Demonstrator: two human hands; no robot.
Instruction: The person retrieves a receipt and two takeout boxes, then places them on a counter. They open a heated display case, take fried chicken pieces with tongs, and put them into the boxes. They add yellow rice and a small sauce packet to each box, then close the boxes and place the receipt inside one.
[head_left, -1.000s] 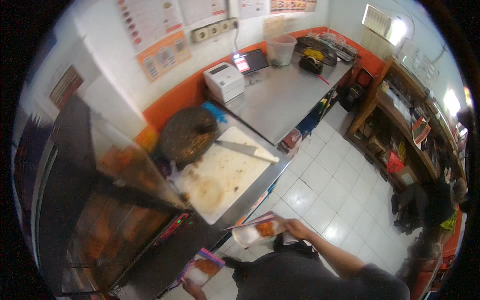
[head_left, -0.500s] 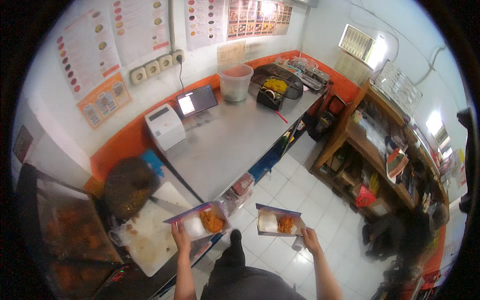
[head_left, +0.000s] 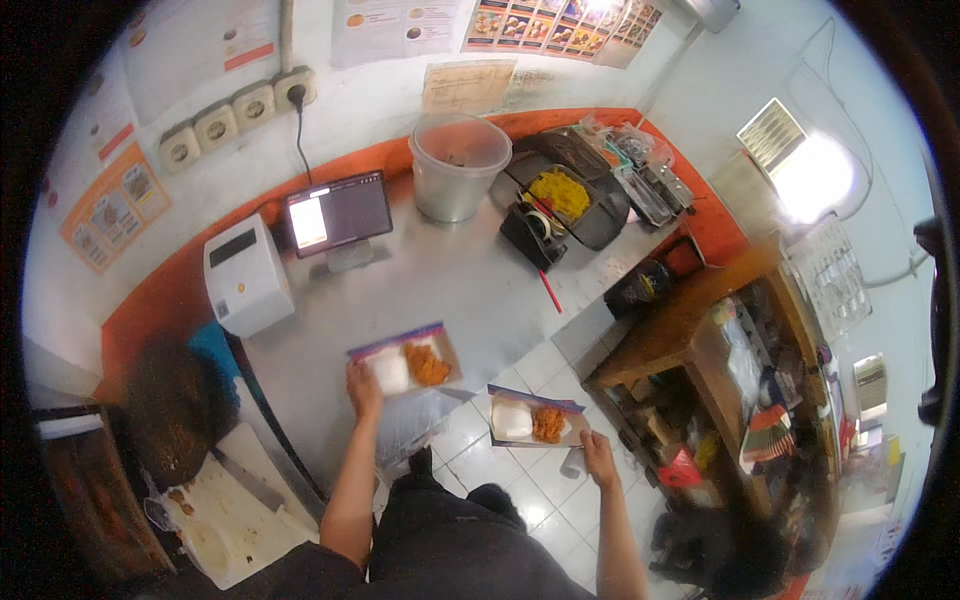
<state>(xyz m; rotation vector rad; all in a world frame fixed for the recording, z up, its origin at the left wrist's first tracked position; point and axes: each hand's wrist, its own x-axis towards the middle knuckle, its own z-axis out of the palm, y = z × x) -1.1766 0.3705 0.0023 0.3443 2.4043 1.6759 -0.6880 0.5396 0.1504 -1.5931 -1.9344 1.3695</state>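
My left hand (head_left: pixel 364 390) is closed on the left edge of an open paperboard food box (head_left: pixel 398 342) with a purple outer side. In it lie a white mound (head_left: pixel 388 372), apparently wrapped rice, and a piece of fried chicken (head_left: pixel 427 365). This box is held over the near part of the steel counter (head_left: pixel 320 320). My right hand (head_left: pixel 600 460) grips the right end of a second food box (head_left: pixel 540 399), above the tiled floor, holding a similar white mound (head_left: pixel 512 420) and fried chicken (head_left: pixel 548 425). A small pale roll-like thing (head_left: pixel 573 463) shows below that hand; whether I hold it is unclear.
On the counter stand a white printer (head_left: pixel 248 275), a tablet on a stand (head_left: pixel 340 215), a clear bucket (head_left: pixel 458 165), a tape dispenser (head_left: pixel 532 235) and a black tray of yellow stuff (head_left: pixel 600 225). A stained cutting board (head_left: pixel 235 520) lies at left; wooden shelves (head_left: pixel 690 370) stand right.
I have moved forward toward the counter with both boxes still in hand. The left box has passed from beside the cutting board to over the steel counter.
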